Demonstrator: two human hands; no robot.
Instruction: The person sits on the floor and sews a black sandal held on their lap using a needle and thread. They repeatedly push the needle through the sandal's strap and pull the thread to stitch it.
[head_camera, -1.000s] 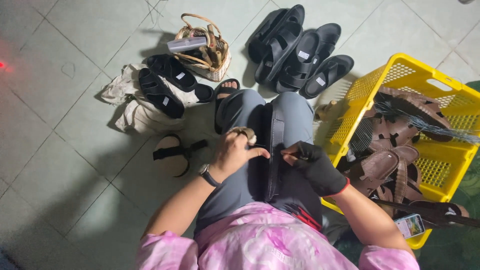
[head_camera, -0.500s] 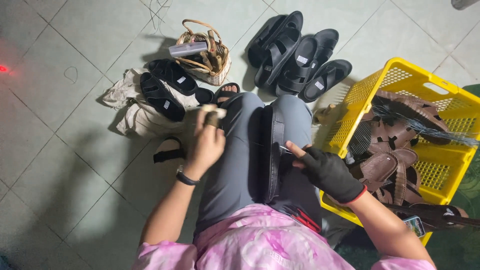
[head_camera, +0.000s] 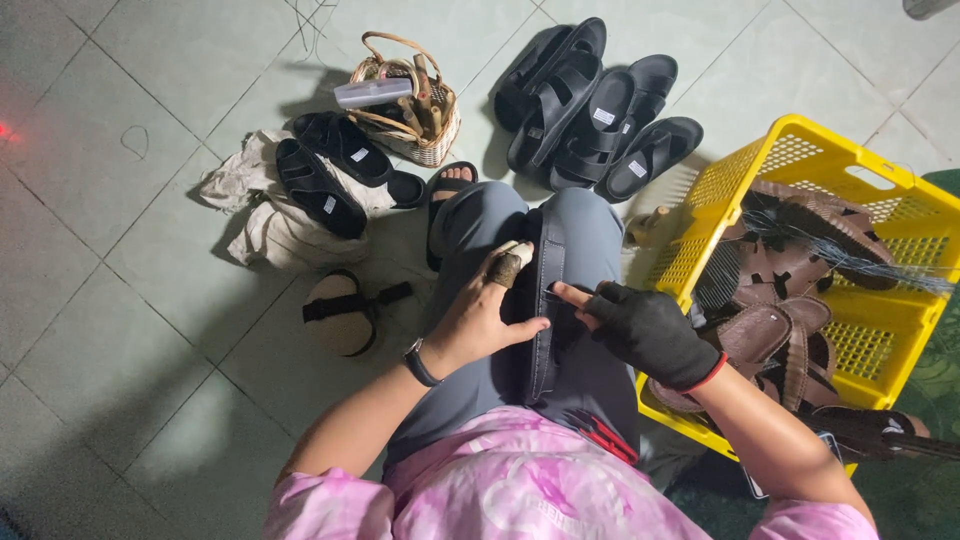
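Hands met over a dark sandal sole (head_camera: 541, 300) that lay lengthwise along the person's lap. Bare, the left hand (head_camera: 480, 318) pressed its thumb against the sole's edge, its fingers loosely curled rather than clamped, with a small brownish pad or applicator (head_camera: 507, 266) capping one fingertip. Wearing a black fingerless glove, the right hand (head_camera: 645, 330) pointed its index finger onto the sole's edge; whether its other fingers gripped anything could not be told. By the look of it, this piece was mid-way through handling. Just beside the right knee stood a yellow crate (head_camera: 880, 330) with brown sandals (head_camera: 780, 335) piled inside, seemingly unfinished. On the tiles to the left lay a tan sole with a black strap (head_camera: 345, 312), then two black sandals (head_camera: 335, 175) on a crumpled cloth (head_camera: 262, 225). Farther off sat a woven basket (head_camera: 405, 100) and a row of black sandals (head_camera: 595, 105), apparently complete.
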